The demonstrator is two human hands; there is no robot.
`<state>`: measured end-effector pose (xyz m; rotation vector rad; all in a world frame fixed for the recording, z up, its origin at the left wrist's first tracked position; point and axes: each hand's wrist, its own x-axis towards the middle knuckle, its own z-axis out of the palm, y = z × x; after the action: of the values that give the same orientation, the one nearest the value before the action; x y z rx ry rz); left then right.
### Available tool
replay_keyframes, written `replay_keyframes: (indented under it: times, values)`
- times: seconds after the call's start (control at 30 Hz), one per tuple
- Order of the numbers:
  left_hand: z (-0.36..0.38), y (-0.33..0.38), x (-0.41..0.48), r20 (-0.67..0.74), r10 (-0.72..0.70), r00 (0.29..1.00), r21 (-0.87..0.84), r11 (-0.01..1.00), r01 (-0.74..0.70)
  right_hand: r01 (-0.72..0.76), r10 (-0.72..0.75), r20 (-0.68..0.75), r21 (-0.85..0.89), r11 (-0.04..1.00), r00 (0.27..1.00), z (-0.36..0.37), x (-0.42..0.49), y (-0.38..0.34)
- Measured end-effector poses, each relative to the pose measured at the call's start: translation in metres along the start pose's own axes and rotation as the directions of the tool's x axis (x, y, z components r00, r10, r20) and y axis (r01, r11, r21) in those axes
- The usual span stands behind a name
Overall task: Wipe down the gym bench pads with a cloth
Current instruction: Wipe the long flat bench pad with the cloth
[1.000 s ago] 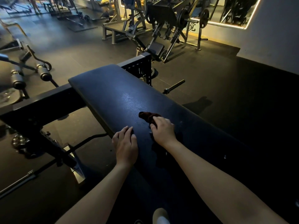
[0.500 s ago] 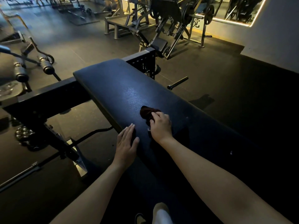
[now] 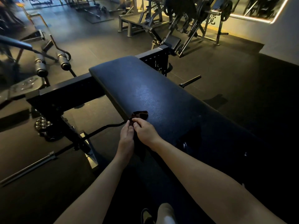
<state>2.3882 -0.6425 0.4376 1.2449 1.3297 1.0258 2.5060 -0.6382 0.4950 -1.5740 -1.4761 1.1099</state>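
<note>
The cloth (image 3: 140, 115) is a small, crumpled, dark reddish-brown wad lying at the left edge of the padded bench surface (image 3: 145, 88), about halfway along it. That surface is long, dark blue-black and finely textured, with a dull sheen in the middle.

The left hand (image 3: 125, 141) reaches forward over the edge, fingers straight and close together, tips at the cloth's near corner; the dim light hides whether it grips. Touching it on the right, the right hand (image 3: 145, 132) has its fingers curled and pinches the cloth's near end.

At far left, two black roller pads (image 3: 64, 62) stand on a machine. A black steel crossbeam (image 3: 68, 92) meets the surface's left side, with a curved bar (image 3: 103, 129) and a straight barbell (image 3: 27, 169) on the floor below. A shoe (image 3: 165, 212) shows at the bottom. Past the far end stands a plate-loaded machine (image 3: 194, 21), and a short bar sleeve (image 3: 190, 80) juts out to the right.
</note>
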Motion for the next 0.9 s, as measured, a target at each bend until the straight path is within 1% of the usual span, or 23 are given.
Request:
replay_keyframes:
  times: [0.03, 0.07, 0.1, 0.13, 0.17, 0.2, 0.23, 0.27, 0.33, 0.37, 0.43, 0.5, 0.57, 0.6, 0.63, 0.7, 0.8, 0.9]
  values:
    - [-0.001, 0.004, 0.0, 0.005, -0.012, 1.0, -0.007, 1.0, 0.012, -0.049, 0.043, 0.065, 0.105, 0.993, 0.997, 0.001, -0.002, -0.002]
    - [-0.001, 0.011, -0.002, -0.007, 0.009, 1.0, 0.036, 0.999, -0.008, -0.073, 0.055, 0.108, 0.174, 0.982, 0.993, 0.002, -0.004, -0.002]
    - [-0.002, 0.015, -0.003, -0.007, 0.06, 0.998, 0.087, 0.995, -0.059, -0.049, 0.032, 0.105, 0.165, 0.985, 0.994, 0.002, -0.006, -0.003]
    - [-0.002, 0.017, -0.003, -0.007, 0.121, 0.993, 0.131, 0.984, -0.119, 0.014, -0.02, 0.055, 0.091, 0.996, 0.998, 0.001, -0.007, -0.003]
    - [-0.002, 0.017, -0.001, -0.014, 0.168, 0.986, 0.176, 0.971, -0.163, 0.087, -0.088, -0.029, -0.038, 0.995, 0.996, 0.0, -0.006, -0.002]
    - [-0.004, 0.016, 0.001, -0.049, 0.196, 0.979, 0.23, 0.956, -0.18, 0.144, -0.166, -0.111, -0.182, 0.973, 0.98, -0.002, -0.005, 0.002]
    - [-0.005, 0.014, 0.004, -0.099, 0.216, 0.971, 0.272, 0.945, -0.183, 0.171, -0.233, -0.169, -0.319, 0.932, 0.958, -0.005, -0.003, 0.007]
    - [-0.007, 0.012, 0.008, -0.152, 0.222, 0.963, 0.292, 0.941, -0.171, 0.17, -0.27, -0.203, -0.407, 0.898, 0.941, -0.007, -0.001, 0.015]
    - [-0.012, 0.011, 0.018, -0.216, 0.245, 0.945, 0.295, 0.939, -0.176, 0.135, -0.266, -0.217, -0.48, 0.867, 0.939, -0.01, 0.0, 0.029]
    - [-0.014, 0.012, 0.024, -0.208, 0.272, 0.94, 0.319, 0.927, -0.197, 0.132, -0.268, -0.214, -0.496, 0.858, 0.939, -0.01, -0.002, 0.035]
    - [-0.013, 0.009, 0.038, -0.136, 0.286, 0.948, 0.393, 0.894, -0.213, 0.149, -0.298, -0.226, -0.507, 0.849, 0.927, -0.007, -0.003, 0.041]
    - [-0.002, 0.009, 0.049, -0.091, 0.209, 0.974, 0.416, 0.896, -0.154, 0.146, -0.297, -0.25, -0.486, 0.861, 0.922, -0.005, -0.002, 0.04]
    - [0.011, 0.013, 0.05, -0.137, 0.142, 0.98, 0.397, 0.914, -0.077, 0.131, -0.279, -0.272, -0.459, 0.879, 0.921, -0.005, 0.0, 0.039]
    - [0.016, 0.016, 0.05, -0.166, 0.132, 0.977, 0.382, 0.922, -0.06, 0.129, -0.278, -0.277, -0.454, 0.882, 0.92, -0.005, 0.0, 0.038]
    - [0.019, 0.016, 0.049, -0.187, 0.139, 0.973, 0.376, 0.925, -0.059, 0.132, -0.283, -0.279, -0.456, 0.88, 0.918, -0.005, 0.0, 0.038]
    - [0.021, 0.013, 0.045, -0.196, 0.189, 0.962, 0.382, 0.919, -0.103, 0.14, -0.291, -0.275, -0.461, 0.876, 0.916, -0.004, -0.002, 0.038]
    - [0.023, 0.006, 0.03, -0.161, 0.257, 0.953, 0.399, 0.9, -0.176, 0.152, -0.293, -0.282, -0.431, 0.889, 0.914, -0.004, -0.006, 0.038]
    - [0.027, -0.001, 0.013, -0.135, 0.305, 0.943, 0.401, 0.887, -0.23, 0.182, -0.319, -0.321, -0.39, 0.902, 0.892, -0.005, -0.008, 0.042]
